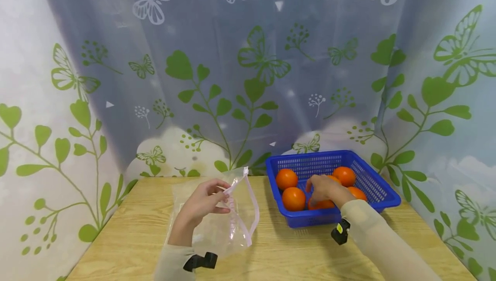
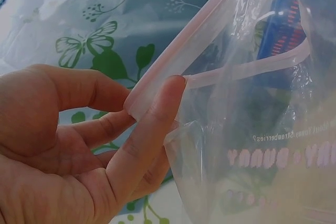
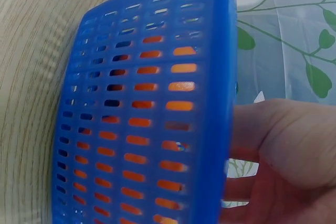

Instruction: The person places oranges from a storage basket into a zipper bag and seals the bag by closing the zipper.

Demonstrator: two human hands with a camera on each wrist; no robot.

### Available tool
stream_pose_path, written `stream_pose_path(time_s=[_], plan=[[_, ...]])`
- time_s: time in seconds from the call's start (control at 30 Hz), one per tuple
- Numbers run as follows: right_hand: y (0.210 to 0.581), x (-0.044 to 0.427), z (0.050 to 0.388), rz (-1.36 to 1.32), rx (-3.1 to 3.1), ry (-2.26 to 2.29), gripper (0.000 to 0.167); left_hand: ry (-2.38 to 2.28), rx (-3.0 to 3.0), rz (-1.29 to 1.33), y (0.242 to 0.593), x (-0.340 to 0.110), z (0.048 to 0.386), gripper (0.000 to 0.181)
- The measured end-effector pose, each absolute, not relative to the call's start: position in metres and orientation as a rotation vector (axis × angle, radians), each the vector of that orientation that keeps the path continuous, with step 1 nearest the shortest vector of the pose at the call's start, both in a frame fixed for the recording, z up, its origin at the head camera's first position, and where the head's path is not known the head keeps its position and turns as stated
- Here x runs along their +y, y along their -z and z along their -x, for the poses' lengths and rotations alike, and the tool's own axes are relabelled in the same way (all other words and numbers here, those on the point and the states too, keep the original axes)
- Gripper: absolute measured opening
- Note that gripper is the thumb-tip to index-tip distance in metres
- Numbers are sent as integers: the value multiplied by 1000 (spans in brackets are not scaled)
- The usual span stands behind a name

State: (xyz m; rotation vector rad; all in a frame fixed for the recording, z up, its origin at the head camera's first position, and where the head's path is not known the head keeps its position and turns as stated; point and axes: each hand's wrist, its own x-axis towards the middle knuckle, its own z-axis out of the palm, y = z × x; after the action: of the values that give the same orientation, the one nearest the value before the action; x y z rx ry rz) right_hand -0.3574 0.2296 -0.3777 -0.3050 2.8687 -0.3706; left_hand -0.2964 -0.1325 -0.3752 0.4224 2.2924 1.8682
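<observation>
My left hand (image 1: pixel 205 201) pinches the pale pink zip edge of a clear plastic bag (image 2: pixel 210 145) between thumb and fingers. The bag's mouth (image 1: pixel 253 205) gapes toward the right, and pink printing shows on its side. Inside a blue basket (image 1: pixel 310 220), my right hand (image 1: pixel 325 188) reaches down with bent fingers at an orange (image 1: pixel 320 204) near the front wall. In the right wrist view, the basket wall hides the fingertips of the right hand (image 3: pixel 294 156), so their hold on the orange is unclear.
Other oranges lie in the basket, such as a front-left orange (image 1: pixel 293 199), a back-left orange (image 1: pixel 286 179) and a back-right orange (image 1: pixel 344 176). Under everything is a wood-grain table (image 1: pixel 128 238). A curtain (image 1: pixel 217 78) printed with leaves and butterflies hangs behind it.
</observation>
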Motion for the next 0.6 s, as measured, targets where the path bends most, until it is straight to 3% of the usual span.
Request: stream_pose_path(time_s=[0.33,0.6], plan=[[382,236,360,327,2809,432,36,-1870,2292,-428,376,-134,297,31],[388,236,361,350,2800,453,26,-1876,2295,-422,376,-135,296,30]])
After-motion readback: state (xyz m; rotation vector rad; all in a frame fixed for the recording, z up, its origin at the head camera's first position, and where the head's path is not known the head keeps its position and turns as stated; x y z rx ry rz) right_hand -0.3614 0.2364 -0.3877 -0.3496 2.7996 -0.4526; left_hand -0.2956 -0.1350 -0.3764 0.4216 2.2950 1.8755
